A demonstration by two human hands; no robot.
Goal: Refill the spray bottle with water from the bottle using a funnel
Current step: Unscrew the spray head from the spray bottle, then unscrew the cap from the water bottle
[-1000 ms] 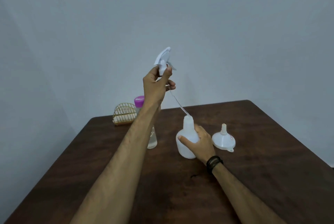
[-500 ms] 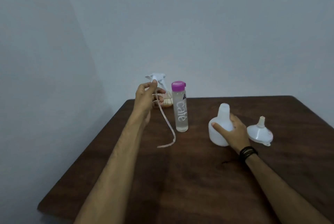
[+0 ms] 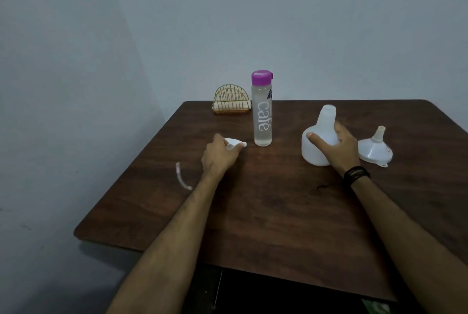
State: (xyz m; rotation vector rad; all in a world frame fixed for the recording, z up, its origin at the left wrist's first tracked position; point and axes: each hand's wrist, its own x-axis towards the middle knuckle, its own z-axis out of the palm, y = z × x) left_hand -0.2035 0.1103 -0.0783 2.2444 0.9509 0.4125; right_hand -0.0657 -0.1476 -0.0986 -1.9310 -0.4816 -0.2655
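Note:
The white spray bottle body [image 3: 319, 134] stands uncapped on the brown table [image 3: 266, 207], and my right hand [image 3: 335, 148] grips its shoulder. My left hand [image 3: 217, 156] holds the white spray head [image 3: 234, 143] down at the table surface, left of the water bottle. The head's dip tube [image 3: 182, 176] curves out on the table to the left of that hand. A clear water bottle [image 3: 262, 113] with a purple cap stands upright between my hands. The white funnel [image 3: 375, 149] lies upside down, spout up, right of the spray bottle.
A gold wire napkin holder [image 3: 231, 101] sits at the table's far edge behind the water bottle. The table's left edge runs close to the dip tube. A grey wall stands behind the table.
My left hand pulled the spray head and tube out of the bottle, carried it left and lowered it to the table. My right hand stayed on the spray bottle.

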